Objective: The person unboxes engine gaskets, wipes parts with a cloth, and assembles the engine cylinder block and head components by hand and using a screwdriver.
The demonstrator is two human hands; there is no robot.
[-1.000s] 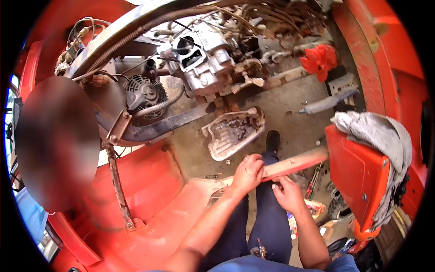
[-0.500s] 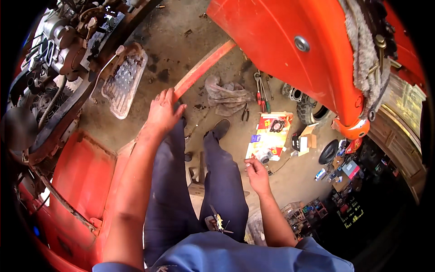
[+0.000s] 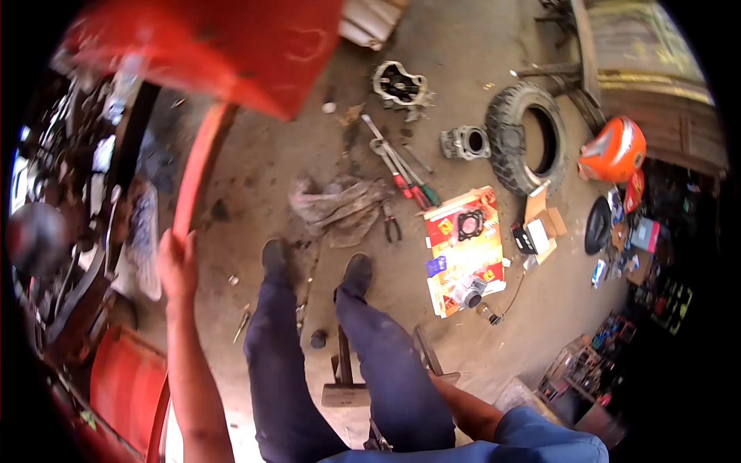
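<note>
My left hand point(image 3: 177, 266) is closed around the lower end of a long red strip point(image 3: 202, 166), the edge of a large red metal panel point(image 3: 208, 46) that is blurred at the top left. My right hand point(image 3: 440, 380) is low beside my right thigh, at the edge of a small wooden stool point(image 3: 345, 395); the leg and stool hide most of its fingers. My legs straddle the floor in front of the stool. Ahead of my feet lies a crumpled dirty cloth point(image 3: 340, 208), with pliers point(image 3: 392, 222) beside it.
Wrenches and screwdrivers point(image 3: 401, 174), a metal engine cover point(image 3: 401, 85), a cylinder block point(image 3: 465, 143) and a tyre point(image 3: 529, 139) lie ahead. Flattened red-yellow cardboard point(image 3: 463, 258) carries a gasket point(image 3: 470, 224) and a metal part point(image 3: 467, 292). An orange tank point(image 3: 614, 149) sits far right; machinery point(image 3: 69, 231) lines the left.
My view has swung to the right, and the red panel now sits farther left. My left hand still grips the strip. My right hand has dropped from in front of me to beside the stool.
</note>
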